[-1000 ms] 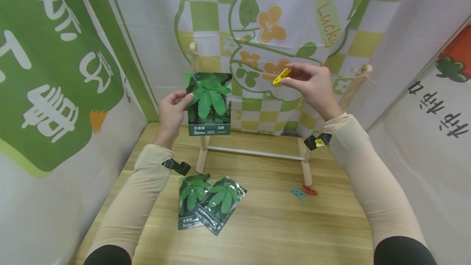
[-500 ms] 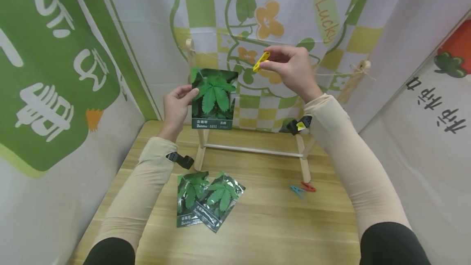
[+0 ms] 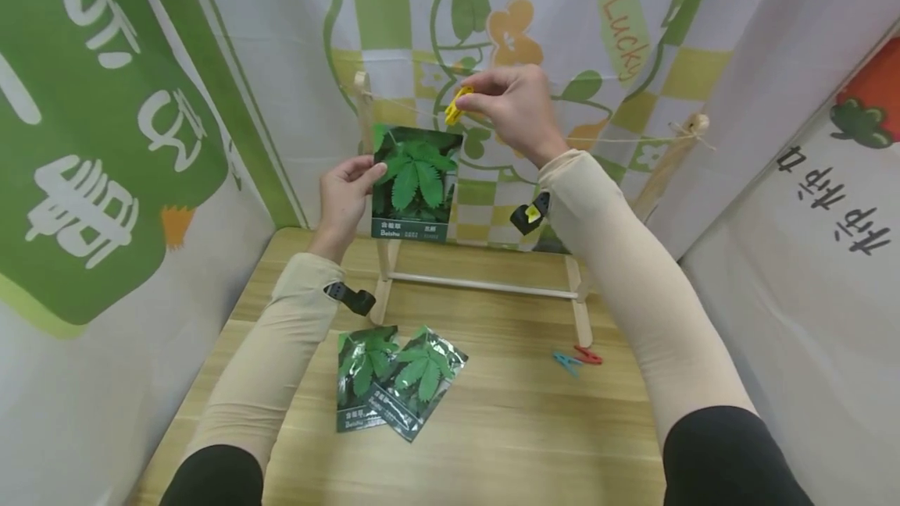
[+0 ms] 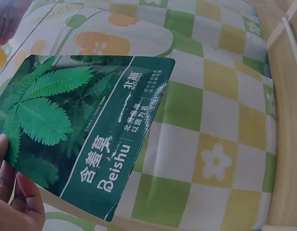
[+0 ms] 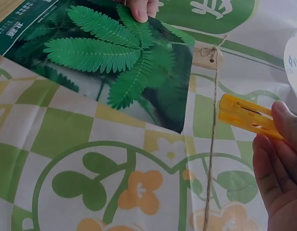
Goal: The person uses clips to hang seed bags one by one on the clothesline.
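Three seed packets in all: one held up, two lying overlapped on the wooden table (image 3: 506, 428) in front of the wooden rack (image 3: 485, 285). Three clothespins too: a yellow one in hand, and a blue clothespin (image 3: 566, 362) and a red clothespin (image 3: 589, 355) touching each other by the rack's right foot.

The left hand (image 3: 344, 197) pinches the left edge of the held seed packet (image 3: 417, 183), thumb on the front. The packet stands upright, long axis vertical, its printed label at the bottom and its top edge just under the string (image 3: 619, 139) stretched between the rack's two posts, close to the left post.

The right hand (image 3: 509, 108) pinches the yellow clothespin (image 3: 457, 105) between thumb and fingers. The pin slants down to the left, its free end at the string, right above the packet's top right corner.

The pair of packets on the table (image 3: 394, 389) lie face up, the right one tilted across the left.
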Demonstrator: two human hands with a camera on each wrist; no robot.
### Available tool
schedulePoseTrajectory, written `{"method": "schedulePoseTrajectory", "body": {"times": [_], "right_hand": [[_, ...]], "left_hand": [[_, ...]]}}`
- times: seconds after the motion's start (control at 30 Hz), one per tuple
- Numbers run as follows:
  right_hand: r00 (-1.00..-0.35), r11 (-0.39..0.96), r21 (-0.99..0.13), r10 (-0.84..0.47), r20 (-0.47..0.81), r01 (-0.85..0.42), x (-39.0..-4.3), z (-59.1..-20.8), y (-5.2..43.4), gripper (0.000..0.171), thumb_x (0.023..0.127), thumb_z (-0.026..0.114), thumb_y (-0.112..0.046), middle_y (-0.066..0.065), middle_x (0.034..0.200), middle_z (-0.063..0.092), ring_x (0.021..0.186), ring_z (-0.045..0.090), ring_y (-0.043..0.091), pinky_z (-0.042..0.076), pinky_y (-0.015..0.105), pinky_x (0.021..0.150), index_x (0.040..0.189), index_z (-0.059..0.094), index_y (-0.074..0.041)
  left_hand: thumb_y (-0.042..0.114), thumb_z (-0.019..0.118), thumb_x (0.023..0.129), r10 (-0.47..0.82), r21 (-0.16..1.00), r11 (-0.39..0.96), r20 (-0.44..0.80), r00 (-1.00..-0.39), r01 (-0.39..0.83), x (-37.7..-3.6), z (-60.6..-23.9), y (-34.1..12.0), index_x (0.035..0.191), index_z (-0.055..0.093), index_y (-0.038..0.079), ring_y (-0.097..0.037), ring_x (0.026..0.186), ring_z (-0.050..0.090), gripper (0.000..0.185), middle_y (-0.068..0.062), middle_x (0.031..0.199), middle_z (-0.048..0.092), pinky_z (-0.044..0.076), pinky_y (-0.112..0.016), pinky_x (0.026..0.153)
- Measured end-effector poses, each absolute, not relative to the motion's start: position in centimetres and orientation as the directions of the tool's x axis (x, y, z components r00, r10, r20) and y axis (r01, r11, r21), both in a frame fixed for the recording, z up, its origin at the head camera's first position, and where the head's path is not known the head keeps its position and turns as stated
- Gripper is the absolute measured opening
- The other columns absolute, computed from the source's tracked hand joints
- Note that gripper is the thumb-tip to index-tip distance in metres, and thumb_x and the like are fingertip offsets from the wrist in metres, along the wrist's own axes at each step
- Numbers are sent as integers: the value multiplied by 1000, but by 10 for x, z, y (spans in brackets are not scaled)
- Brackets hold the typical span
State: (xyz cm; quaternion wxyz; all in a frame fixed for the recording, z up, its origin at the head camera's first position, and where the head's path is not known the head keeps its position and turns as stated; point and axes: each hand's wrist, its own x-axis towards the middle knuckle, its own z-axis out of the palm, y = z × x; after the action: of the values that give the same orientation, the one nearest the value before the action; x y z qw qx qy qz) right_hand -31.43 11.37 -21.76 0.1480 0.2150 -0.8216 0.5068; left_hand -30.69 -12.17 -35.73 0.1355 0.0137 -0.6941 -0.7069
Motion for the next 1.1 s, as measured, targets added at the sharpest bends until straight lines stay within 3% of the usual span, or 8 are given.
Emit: {"method": "schedulePoseTrajectory", "body": {"times": [0.1,0.33,0.57,0.93,1.1], "right_hand": [[-868,426,-758,-200,454,-494,-320,-217,107,19,83,78,-16,12,95,76,80,69,17,54,23,70,95,76,-2],[-870,480,-727,-232,435,-491,-333,-217,90,18,83,78,-17,12,95,76,75,67,9,54,21,71,94,77,-3],[-888,524,-717,-272,370,-459,-336,-222,83,20,84,77,-18,13,97,76,81,69,17,54,22,69,98,77,-3],[-923,654,-664,-351,157,-362,-336,-219,83,44,89,72,-29,6,126,68,109,65,13,53,25,92,128,64,-11],[-921,640,-681,-363,142,-357,-337,-223,82,49,90,71,-28,5,135,62,118,62,14,51,23,98,134,59,-12]], "left_hand": [[20,73,88,-199,982,3,183,-963,186,-307,-355,-121,91,70,19,-2,83,60,5,16,86,66,48,-19,74],[21,74,87,-199,979,-11,199,-960,205,-309,-354,-122,91,71,18,-2,84,61,5,16,85,66,48,-19,74],[18,73,88,-189,978,-3,204,-961,208,-311,-352,-120,84,70,23,-2,83,61,7,17,82,67,47,-19,73],[22,72,89,-168,976,50,219,-961,213,-310,-353,-119,90,69,18,-2,85,60,5,16,83,65,47,-18,74],[22,70,90,-161,975,73,221,-962,212,-310,-356,-120,104,69,6,-2,86,60,21,16,85,65,47,-17,73]]}}
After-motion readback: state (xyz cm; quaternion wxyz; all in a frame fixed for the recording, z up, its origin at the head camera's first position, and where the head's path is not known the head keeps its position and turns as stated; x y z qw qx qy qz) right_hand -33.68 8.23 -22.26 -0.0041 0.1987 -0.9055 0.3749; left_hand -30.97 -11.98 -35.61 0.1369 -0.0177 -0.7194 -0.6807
